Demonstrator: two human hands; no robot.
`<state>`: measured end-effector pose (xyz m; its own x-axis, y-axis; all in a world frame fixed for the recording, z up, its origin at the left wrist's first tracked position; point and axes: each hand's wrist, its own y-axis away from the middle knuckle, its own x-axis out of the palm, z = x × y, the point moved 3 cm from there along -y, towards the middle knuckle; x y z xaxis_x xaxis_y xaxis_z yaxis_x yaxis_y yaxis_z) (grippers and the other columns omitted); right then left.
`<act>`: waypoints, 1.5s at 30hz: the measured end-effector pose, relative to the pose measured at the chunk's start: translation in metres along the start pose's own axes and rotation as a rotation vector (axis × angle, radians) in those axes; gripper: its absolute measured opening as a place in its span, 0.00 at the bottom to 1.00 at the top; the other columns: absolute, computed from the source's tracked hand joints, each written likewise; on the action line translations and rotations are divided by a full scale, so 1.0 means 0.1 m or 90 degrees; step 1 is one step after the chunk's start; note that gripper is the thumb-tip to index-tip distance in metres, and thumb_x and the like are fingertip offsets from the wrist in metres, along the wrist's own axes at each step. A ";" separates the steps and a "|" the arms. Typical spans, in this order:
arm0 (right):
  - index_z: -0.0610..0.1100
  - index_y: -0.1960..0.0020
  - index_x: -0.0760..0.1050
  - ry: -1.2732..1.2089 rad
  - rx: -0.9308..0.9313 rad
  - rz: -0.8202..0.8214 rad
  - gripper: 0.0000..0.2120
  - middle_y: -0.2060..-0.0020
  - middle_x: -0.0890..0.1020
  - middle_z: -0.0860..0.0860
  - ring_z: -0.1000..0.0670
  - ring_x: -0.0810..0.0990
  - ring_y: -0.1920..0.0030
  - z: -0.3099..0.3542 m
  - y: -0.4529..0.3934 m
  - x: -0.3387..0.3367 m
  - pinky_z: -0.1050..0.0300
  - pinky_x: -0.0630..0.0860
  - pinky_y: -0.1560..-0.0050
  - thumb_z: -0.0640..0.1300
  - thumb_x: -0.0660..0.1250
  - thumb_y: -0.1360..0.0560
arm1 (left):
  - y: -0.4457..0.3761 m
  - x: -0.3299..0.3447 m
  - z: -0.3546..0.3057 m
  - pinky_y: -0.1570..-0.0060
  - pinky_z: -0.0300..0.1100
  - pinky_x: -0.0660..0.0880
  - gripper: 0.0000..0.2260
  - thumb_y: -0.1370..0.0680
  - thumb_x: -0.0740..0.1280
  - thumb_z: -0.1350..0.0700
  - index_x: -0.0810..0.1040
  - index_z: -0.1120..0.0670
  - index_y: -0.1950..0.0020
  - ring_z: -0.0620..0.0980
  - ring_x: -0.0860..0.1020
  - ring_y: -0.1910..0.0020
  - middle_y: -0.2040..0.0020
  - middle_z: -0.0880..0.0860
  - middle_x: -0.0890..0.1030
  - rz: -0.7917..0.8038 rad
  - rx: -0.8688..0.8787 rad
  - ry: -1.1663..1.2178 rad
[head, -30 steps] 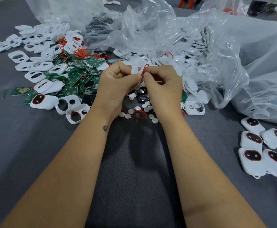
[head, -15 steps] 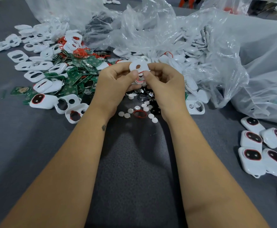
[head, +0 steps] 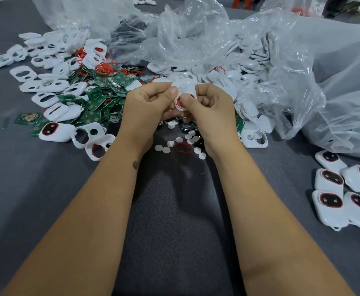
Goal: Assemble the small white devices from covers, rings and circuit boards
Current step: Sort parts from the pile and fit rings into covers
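Observation:
Both hands hold one white cover [head: 184, 87] above the grey table. My left hand [head: 147, 105] grips its left side, thumb on top. My right hand [head: 211, 105] grips its right side, and its thumb presses a red ring [head: 182, 101] into the cover's near opening. Green circuit boards [head: 95, 103] lie heaped to the left, among loose white covers [head: 46, 99] and a tangle of red rings [head: 103, 68]. One loose red ring [head: 182, 147] lies on the table under my wrists.
Several finished white devices [head: 333, 197] with dark red-rimmed windows lie at the right. Crumpled clear plastic bags [head: 292, 67] holding more white parts fill the back and right. Small white discs [head: 166, 149] and coin cells [head: 186, 126] are scattered below my hands. Grey table cloth [head: 46, 199] spreads in front.
The cover has turned and dropped slightly in my hands. My right thumb has moved onto the red ring at its near end.

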<state>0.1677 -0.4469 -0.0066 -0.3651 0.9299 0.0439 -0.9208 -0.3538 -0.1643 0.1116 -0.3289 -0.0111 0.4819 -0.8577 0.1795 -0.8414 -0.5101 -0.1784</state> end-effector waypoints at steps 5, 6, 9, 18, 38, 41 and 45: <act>0.32 0.48 0.76 -0.011 0.036 -0.045 0.09 0.60 0.80 0.33 0.48 0.78 0.66 -0.04 -0.02 0.02 0.57 0.76 0.65 0.36 0.70 0.26 | -0.01 0.03 0.02 0.55 0.39 0.80 0.08 0.21 0.66 0.64 0.78 0.63 0.42 0.46 0.82 0.59 0.55 0.54 0.84 0.011 0.021 -0.043; 0.32 0.46 0.76 -0.016 0.040 -0.048 0.11 0.59 0.80 0.33 0.48 0.78 0.66 -0.04 -0.03 0.02 0.57 0.76 0.66 0.36 0.70 0.26 | -0.01 0.03 0.02 0.55 0.39 0.80 0.07 0.21 0.66 0.64 0.78 0.62 0.43 0.46 0.82 0.59 0.55 0.54 0.84 0.011 0.023 -0.045; 0.33 0.47 0.77 -0.061 0.051 -0.032 0.09 0.62 0.82 0.41 0.51 0.79 0.67 -0.05 -0.02 0.02 0.59 0.76 0.66 0.35 0.70 0.26 | 0.00 0.04 0.01 0.58 0.37 0.80 0.04 0.21 0.66 0.64 0.79 0.58 0.50 0.45 0.83 0.61 0.61 0.49 0.85 0.001 0.031 -0.032; 0.45 0.56 0.81 0.185 -0.109 -0.097 0.03 0.52 0.78 0.48 0.65 0.76 0.61 0.03 0.03 0.03 0.74 0.70 0.57 0.38 0.71 0.27 | 0.00 0.01 0.01 0.54 0.43 0.81 0.07 0.26 0.68 0.70 0.74 0.59 0.56 0.48 0.82 0.64 0.63 0.57 0.81 -0.042 -0.034 0.035; 0.46 0.62 0.68 0.245 -0.060 -0.033 0.12 0.56 0.71 0.47 0.58 0.68 0.63 -0.01 0.03 0.12 0.70 0.66 0.60 0.41 0.64 0.21 | -0.04 0.06 0.09 0.58 0.42 0.81 0.08 0.20 0.66 0.59 0.73 0.58 0.59 0.52 0.83 0.62 0.65 0.57 0.79 -0.050 -0.010 -0.124; 0.48 0.64 0.66 0.262 -0.078 -0.049 0.14 0.57 0.70 0.49 0.61 0.68 0.63 -0.01 0.04 0.15 0.71 0.66 0.59 0.40 0.64 0.21 | -0.04 0.05 0.09 0.61 0.40 0.80 0.10 0.20 0.66 0.58 0.72 0.56 0.60 0.48 0.80 0.66 0.69 0.53 0.76 -0.068 -0.004 -0.164; 0.47 0.65 0.68 0.337 -0.102 -0.058 0.13 0.57 0.70 0.50 0.60 0.69 0.63 -0.01 0.04 0.18 0.71 0.65 0.60 0.40 0.64 0.22 | -0.03 0.07 0.11 0.62 0.47 0.77 0.09 0.20 0.65 0.57 0.73 0.58 0.58 0.52 0.75 0.65 0.64 0.59 0.74 -0.092 -0.020 -0.201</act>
<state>0.1579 -0.4317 -0.0074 -0.1287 0.8937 -0.4298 -0.8979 -0.2890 -0.3321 0.1203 -0.3342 -0.0195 0.6440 -0.7574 -0.1076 -0.7640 -0.6295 -0.1417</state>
